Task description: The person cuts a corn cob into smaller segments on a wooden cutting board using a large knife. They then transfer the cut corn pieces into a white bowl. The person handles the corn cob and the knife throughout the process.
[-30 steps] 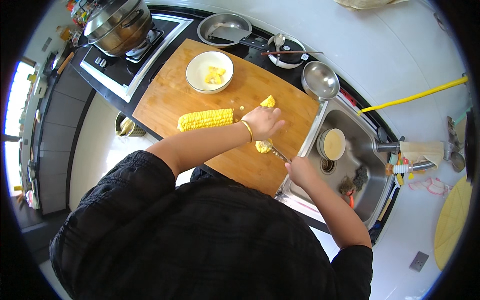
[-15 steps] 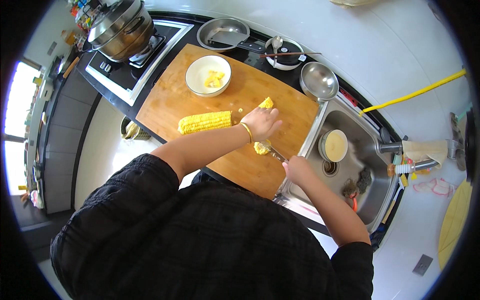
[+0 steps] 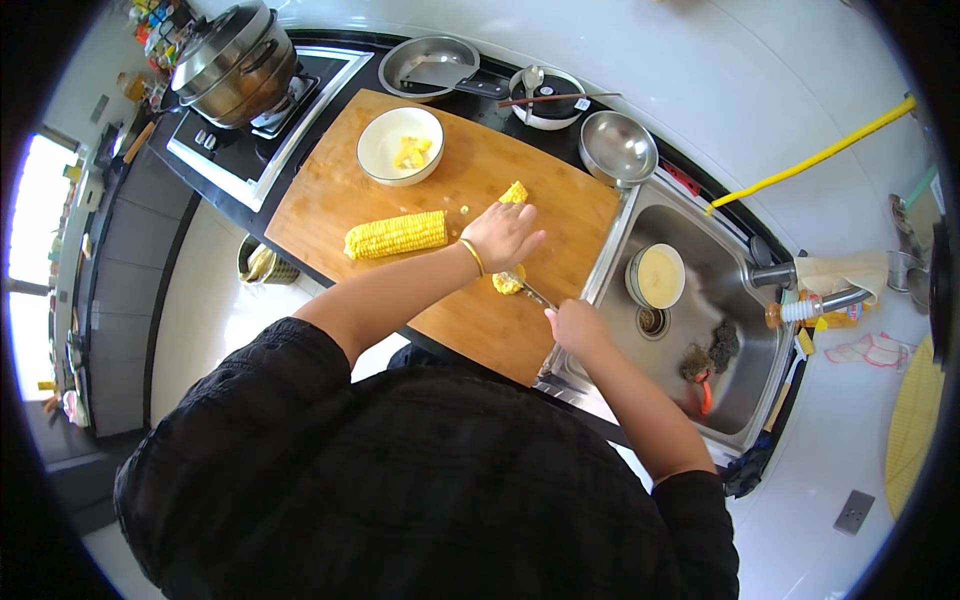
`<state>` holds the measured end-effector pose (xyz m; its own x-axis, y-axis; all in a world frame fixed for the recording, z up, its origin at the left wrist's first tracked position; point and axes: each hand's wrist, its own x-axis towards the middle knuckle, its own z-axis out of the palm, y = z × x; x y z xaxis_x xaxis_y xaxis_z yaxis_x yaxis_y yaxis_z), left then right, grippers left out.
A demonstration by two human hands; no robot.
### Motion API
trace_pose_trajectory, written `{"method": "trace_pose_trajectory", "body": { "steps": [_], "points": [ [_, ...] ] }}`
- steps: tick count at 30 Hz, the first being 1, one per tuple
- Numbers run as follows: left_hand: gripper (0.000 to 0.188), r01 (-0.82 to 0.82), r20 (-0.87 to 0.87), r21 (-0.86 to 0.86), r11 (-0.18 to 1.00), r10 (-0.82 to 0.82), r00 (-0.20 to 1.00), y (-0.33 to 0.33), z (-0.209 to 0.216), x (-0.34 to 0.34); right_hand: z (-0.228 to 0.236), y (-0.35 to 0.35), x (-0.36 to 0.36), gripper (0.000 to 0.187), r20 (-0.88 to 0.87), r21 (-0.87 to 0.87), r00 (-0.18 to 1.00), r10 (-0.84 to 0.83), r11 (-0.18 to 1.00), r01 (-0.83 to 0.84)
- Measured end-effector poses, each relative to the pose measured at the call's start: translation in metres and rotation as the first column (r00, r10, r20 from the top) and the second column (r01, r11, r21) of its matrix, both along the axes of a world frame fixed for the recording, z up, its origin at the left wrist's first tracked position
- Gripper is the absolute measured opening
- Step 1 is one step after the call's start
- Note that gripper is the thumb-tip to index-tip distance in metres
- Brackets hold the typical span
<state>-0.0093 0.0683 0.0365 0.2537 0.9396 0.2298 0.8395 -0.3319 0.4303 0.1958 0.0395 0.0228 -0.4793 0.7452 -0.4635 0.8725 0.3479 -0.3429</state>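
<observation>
On a wooden cutting board (image 3: pixel 315 205), my right hand (image 3: pixel 577 326) is closed round the handle of a knife (image 3: pixel 538 294). The blade reaches to a short cut piece of corn (image 3: pixel 507 283) and is partly out of sight. Over the board my left hand (image 3: pixel 503 238) lies palm down with fingers stretched out; what its palm touches is hidden. Just beyond its fingers sits another corn piece (image 3: pixel 514 192). A longer corn cob (image 3: pixel 397 235) rests to the left, with a few loose kernels near it. A white bowl (image 3: pixel 372 140) behind it holds some yellow pieces.
To the right is a steel sink (image 3: pixel 640 225) with a bowl of pale liquid (image 3: pixel 660 277) and scrubbers. Along the back stand a pan (image 3: pixel 400 62) with a cleaver across it, a white bowl (image 3: pixel 545 122) with a spoon, and a metal bowl (image 3: pixel 618 147). A steamer pot (image 3: pixel 235 85) occupies the stove.
The whole view has shifted slightly. My hands keep nearly the same places over the corn, the left still flat and the right still gripping the knife.
</observation>
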Motion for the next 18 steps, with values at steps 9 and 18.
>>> {"method": "trace_pose_trajectory", "body": {
  "steps": [9,18],
  "points": [
    [0.040,-0.436,0.395,0.240,0.867,0.323,0.860,-0.063,-0.005,-0.012,-0.018,-0.007,0.034,0.041,-0.412,-0.066,0.877,-0.247,0.968,0.242],
    [0.046,-0.221,-0.038,-0.172,0.960,0.218,0.975,-0.055,-0.058,0.018,-0.010,-0.016,0.040,0.035,-0.490,-0.305,0.683,-0.542,0.841,0.447]
  ]
}}
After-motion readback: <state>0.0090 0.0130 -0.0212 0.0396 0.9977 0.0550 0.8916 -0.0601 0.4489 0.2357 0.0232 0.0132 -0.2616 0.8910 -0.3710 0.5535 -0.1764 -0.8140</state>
